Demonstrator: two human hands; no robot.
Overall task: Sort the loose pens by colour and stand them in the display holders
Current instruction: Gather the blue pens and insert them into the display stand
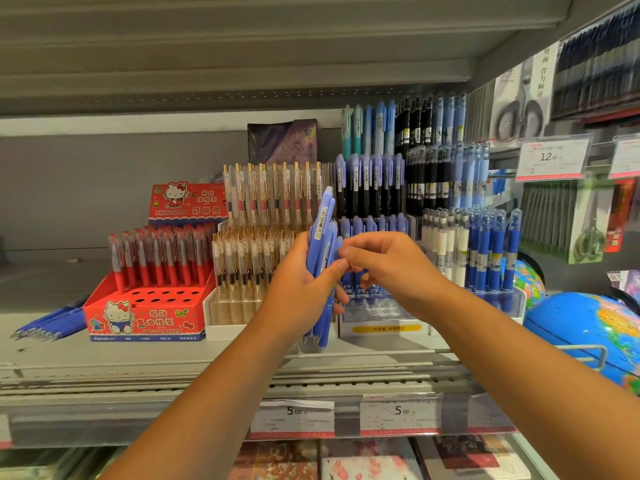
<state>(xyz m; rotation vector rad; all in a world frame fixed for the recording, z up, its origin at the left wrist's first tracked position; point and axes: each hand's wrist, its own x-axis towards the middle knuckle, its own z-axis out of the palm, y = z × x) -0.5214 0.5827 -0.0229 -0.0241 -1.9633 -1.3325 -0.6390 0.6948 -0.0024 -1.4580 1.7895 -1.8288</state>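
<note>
My left hand grips an upright bundle of several periwinkle-blue pens in front of the shelf. My right hand meets it from the right, thumb and forefinger pinching one pen of the bundle near its upper half. Directly behind the hands stands a tiered clear display holder with blue and black pens in rows. A pile of loose blue pens lies flat on the shelf at the far left.
A red Hello Kitty pen box with several open holes stands left of centre. Beside it is a holder of clear gold-clip pens. Dark blue and white pens stand at the right, then a blue globe. Price tags line the shelf edge.
</note>
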